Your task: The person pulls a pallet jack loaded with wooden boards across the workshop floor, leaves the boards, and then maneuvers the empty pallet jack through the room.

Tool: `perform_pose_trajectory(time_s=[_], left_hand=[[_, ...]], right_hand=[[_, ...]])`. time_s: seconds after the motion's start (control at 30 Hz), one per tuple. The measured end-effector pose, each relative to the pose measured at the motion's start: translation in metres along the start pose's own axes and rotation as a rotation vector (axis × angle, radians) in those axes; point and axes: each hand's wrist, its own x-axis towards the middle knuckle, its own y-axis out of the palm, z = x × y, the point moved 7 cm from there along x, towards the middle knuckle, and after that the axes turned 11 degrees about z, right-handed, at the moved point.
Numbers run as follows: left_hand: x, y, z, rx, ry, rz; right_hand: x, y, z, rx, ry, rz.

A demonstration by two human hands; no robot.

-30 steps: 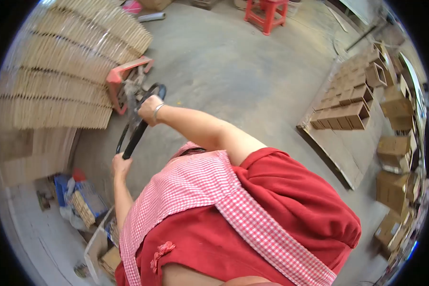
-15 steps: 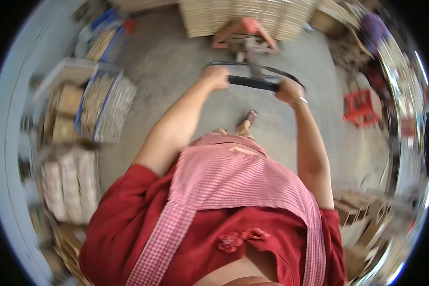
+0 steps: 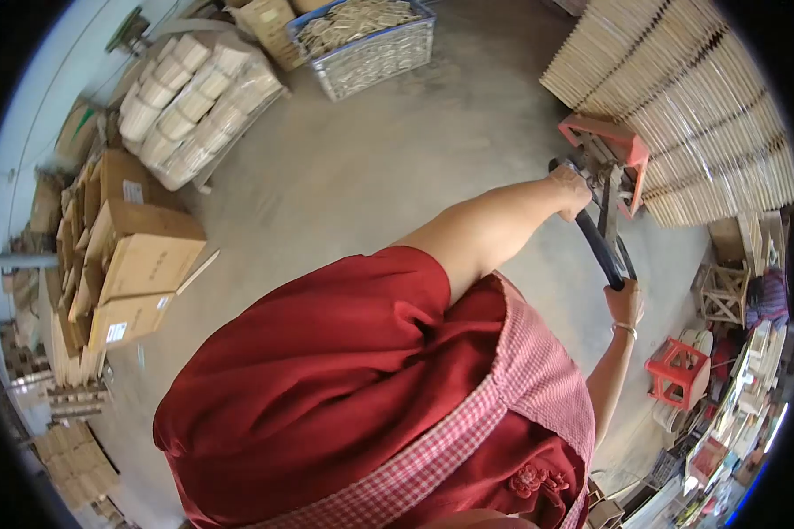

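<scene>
Both my hands grip the black loop handle [image 3: 599, 248] of a red pallet jack [image 3: 625, 139]. My left hand [image 3: 571, 192] is closed round the handle's upper end, near the jack's red body. Round the lower end is my right hand [image 3: 625, 302], also closed, with a bracelet at its wrist. Just beyond the jack rise tall stacks of thin, pale wooden pieces [image 3: 679, 97]. How the forks sit under the load is hidden.
A blue-rimmed crate [image 3: 375, 57] of wooden pieces stands at the top. Wrapped bundles [image 3: 185, 106] and cardboard boxes [image 3: 141, 256] line the left. A red stool [image 3: 679, 372] and a cluttered bench [image 3: 737, 397] are on the right. Concrete floor [image 3: 353, 159] lies between.
The view has swung left, so the jack, handle and stacks now appear further right and tilted. The handle stands nearer the jack body. Both hands keep hold of it.
</scene>
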Motion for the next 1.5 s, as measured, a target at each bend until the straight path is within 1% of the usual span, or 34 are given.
perform_pose_trajectory(time_s=[0.07,0.13,0.17,0.33,0.37,0.43,0.53,0.57,0.67,0.7,0.8,0.87,0.9,1.03,1.13,1.2,1.27,1.37,1.43,1.47,1.5], left_hand=[[0.007,0.007,-0.003,-0.013,-0.040,0.001],[0.002,0.005,-0.006,0.018,-0.025,-0.006],[-0.001,0.004,-0.008,0.037,0.012,-0.027],[-0.032,0.010,-0.032,0.109,0.059,-0.043],[-0.036,0.014,-0.039,0.109,0.068,-0.045],[-0.045,0.027,-0.052,0.111,0.074,-0.046],[-0.063,0.057,-0.062,0.116,0.086,-0.027],[-0.056,0.069,-0.063,0.119,0.095,-0.010],[-0.073,0.084,-0.066,0.102,0.086,-0.056],[-0.082,0.088,-0.072,0.110,0.104,-0.022],[-0.109,0.105,-0.069,0.132,0.145,0.017],[-0.135,0.105,-0.062,0.134,0.143,-0.028],[-0.146,0.116,-0.061,0.102,0.159,-0.073],[-0.185,0.131,-0.047,0.112,0.157,-0.002],[-0.207,0.135,-0.026,0.086,0.116,-0.040],[-0.230,0.137,-0.022,0.119,0.139,-0.019],[-0.250,0.141,-0.014,0.155,0.142,0.005],[-0.279,0.143,-0.003,0.105,0.139,0.063],[-0.294,0.154,0.011,0.102,0.133,0.058],[-0.301,0.151,0.021,0.129,0.122,0.128],[-0.307,0.151,0.028,0.027,0.151,0.089]], right_hand=[[0.002,0.008,-0.007,0.000,-0.006,0.028],[-0.001,0.004,-0.005,-0.012,-0.025,0.026],[-0.013,0.001,-0.001,0.007,-0.027,-0.038],[-0.059,-0.001,0.004,-0.018,-0.007,-0.076],[-0.065,0.002,-0.001,-0.006,0.009,-0.034],[-0.078,0.012,-0.010,-0.003,0.039,0.017],[-0.096,0.051,-0.020,-0.014,0.019,-0.017],[-0.100,0.055,-0.020,-0.046,0.011,-0.041],[-0.130,0.058,-0.010,-0.048,-0.008,-0.098],[-0.142,0.055,-0.007,-0.054,0.023,-0.056],[-0.166,0.068,0.009,-0.051,0.076,-0.017],[-0.176,0.081,0.020,-0.002,0.080,0.005],[-0.189,0.088,0.027,-0.006,0.076,0.025],[-0.221,0.100,0.060,0.028,0.088,0.024],[-0.231,0.107,0.083,0.045,0.068,0.021],[-0.246,0.117,0.096,0.057,0.067,0.023],[-0.257,0.116,0.119,0.069,0.064,0.056],[-0.278,0.116,0.141,0.092,0.067,0.060],[-0.288,0.117,0.158,0.116,0.138,0.075],[-0.284,0.112,0.174,0.098,0.103,0.107],[-0.297,0.109,0.182,0.086,0.116,0.159]])
